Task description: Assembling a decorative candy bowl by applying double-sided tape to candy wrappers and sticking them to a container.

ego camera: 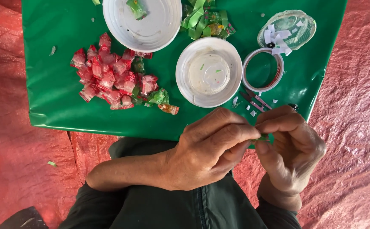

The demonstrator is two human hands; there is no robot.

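Observation:
My left hand [208,148] and my right hand [289,148] meet fingertip to fingertip just below the front edge of a green sheet [58,97]. Between them they pinch a small green piece [262,138], mostly hidden by my fingers. A heap of red wrapped sweets [111,76] lies on the sheet to the left, with a few green and orange ones at its right edge. An empty white bowl [209,72] stands just above my hands.
A second white bowl [142,19] with one green sweet sits at the top. Folded green strips [204,19] lie beside it. A tape roll [263,70], a clear lid with white bits [287,29] and small scissors [255,99] are at the right. Red cloth [354,106] surrounds the sheet.

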